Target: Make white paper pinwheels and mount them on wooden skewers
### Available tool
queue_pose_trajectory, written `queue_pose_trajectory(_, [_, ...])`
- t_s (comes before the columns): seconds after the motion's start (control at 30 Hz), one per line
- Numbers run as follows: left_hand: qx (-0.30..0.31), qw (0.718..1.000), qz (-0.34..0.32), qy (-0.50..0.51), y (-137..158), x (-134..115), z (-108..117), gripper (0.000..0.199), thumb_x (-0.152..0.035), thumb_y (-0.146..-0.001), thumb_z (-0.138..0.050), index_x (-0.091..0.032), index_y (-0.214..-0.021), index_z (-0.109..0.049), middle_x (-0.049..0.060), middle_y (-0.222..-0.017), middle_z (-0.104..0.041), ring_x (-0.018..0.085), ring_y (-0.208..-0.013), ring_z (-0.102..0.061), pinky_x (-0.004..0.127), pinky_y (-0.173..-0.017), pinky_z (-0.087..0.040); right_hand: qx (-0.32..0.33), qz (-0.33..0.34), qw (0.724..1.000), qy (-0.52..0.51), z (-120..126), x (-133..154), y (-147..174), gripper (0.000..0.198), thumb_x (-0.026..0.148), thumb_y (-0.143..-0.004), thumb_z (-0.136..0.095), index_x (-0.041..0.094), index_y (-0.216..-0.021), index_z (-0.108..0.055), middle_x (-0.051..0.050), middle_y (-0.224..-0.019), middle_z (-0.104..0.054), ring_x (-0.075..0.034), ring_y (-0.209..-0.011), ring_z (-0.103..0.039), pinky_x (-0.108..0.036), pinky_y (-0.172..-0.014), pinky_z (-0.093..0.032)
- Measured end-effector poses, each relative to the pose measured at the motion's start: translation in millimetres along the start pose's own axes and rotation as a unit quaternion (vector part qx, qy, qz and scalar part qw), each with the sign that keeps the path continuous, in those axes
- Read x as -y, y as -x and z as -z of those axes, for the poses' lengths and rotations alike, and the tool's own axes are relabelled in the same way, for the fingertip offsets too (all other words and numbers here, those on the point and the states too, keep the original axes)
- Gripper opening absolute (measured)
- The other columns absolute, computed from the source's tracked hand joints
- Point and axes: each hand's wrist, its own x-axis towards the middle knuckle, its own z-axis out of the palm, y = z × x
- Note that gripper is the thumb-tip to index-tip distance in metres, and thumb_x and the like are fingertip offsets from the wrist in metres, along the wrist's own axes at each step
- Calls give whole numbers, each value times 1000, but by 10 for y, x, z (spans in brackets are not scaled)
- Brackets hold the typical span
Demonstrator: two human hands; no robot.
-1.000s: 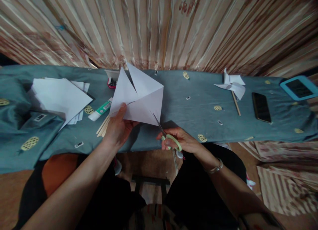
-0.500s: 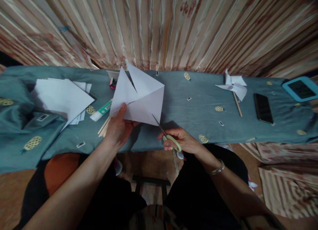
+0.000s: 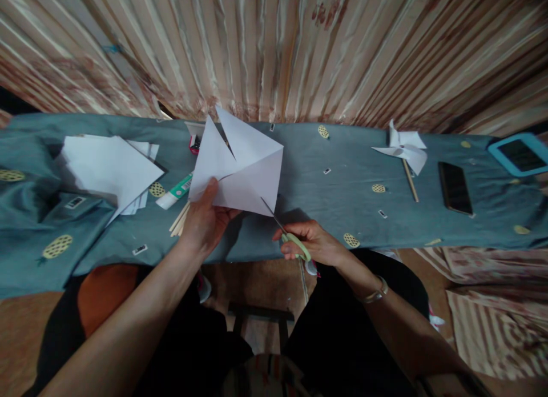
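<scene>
My left hand (image 3: 208,223) grips the near-left part of a white paper sheet (image 3: 252,177), thumb on top and fingers underneath. The sheet has a slit open at its far corner and a shorter slit beside my thumb; a crease runs to its right corner. In my right hand (image 3: 310,241) are scissors with light green handles (image 3: 298,245). Their blades lie across the near-right corner of the sheet. How far apart the blades are is hard to make out.
White sheets (image 3: 107,168) lie stacked at left. A glue stick (image 3: 175,191), wooden sticks (image 3: 180,220) and a small red box (image 3: 194,144) are close to my left hand. At right are a paper pinwheel (image 3: 406,148), a phone (image 3: 455,187) and a blue-framed tablet (image 3: 518,153). A striped curtain (image 3: 274,48) hangs behind.
Almost nothing differs. The scissors' handles look slightly closer together, while the sheet and my left hand stay in place.
</scene>
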Motion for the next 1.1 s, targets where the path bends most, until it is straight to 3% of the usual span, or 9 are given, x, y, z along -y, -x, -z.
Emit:
queue_pose_trajectory(0.13, [4,1000,-4,-2,-2,2,11,9,-21,-92,-64,-20,-100,-62,0,-90,-72,14,-77,-69,27,-66,-61,-10,-2,1000,3,-11,5,0,48,53,-65,-85,15,-92,-70,4,-62,-65,-6,-53,-59,-18,-52,-48])
queue_pose_trajectory(0.27, [-4,1000,10,0,9,-17,1,6,-21,-96,-58,-20,-100,-62,-1,-90,-73,14,-78,-69,26,-68,-60,-19,-2,1000,-4,-21,15,1,49,53,-63,-86,15,-90,-70,5,-61,-65,-5,-51,-58,-17,-50,-47])
queue_pose_trajectory(0.43, [-2,1000,6,-12,11,-19,2,4,-19,-90,-63,-19,-94,-65,0,-86,-74,16,-75,-69,28,-66,-60,-20,7,1000,-16,-36,21,0,48,53,-62,-87,16,-88,-69,5,-61,-65,-6,-50,-58,-18,-49,-48])
queue_pose_trajectory(0.53, [9,999,-7,-34,26,-15,-7,19,-6,-80,-67,-19,-93,-67,1,-84,-74,18,-76,-71,30,-66,-61,-21,10,1000,-16,-42,17,0,47,52,-63,-86,16,-88,-69,5,-62,-66,-6,-51,-58,-18,-49,-48])
queue_pose_trajectory(0.73, [3,997,-46,-66,77,-24,-55,61,11,-65,-67,-32,-110,-68,-2,-87,-76,19,-84,-72,28,-66,-61,-19,12,1000,1,-35,0,1,46,51,-65,-86,16,-88,-68,5,-62,-63,-6,-52,-56,-18,-50,-46])
queue_pose_trajectory(0.93, [-10,996,-44,-76,102,5,-85,65,11,-62,-69,-33,-111,-68,-1,-91,-77,20,-88,-72,27,-68,-59,-4,22,999,30,-35,22,11,47,56,-69,-81,17,-91,-68,5,-63,-62,-7,-54,-55,-20,-52,-45])
queue_pose_trajectory(1.1, [1,995,-41,-90,113,74,-75,59,7,-59,-74,-25,-107,-68,-1,-87,-76,18,-82,-71,26,-69,-58,-6,38,998,45,-40,56,19,46,57,-72,-79,17,-91,-68,4,-66,-61,-8,-56,-53,-20,-52,-42])
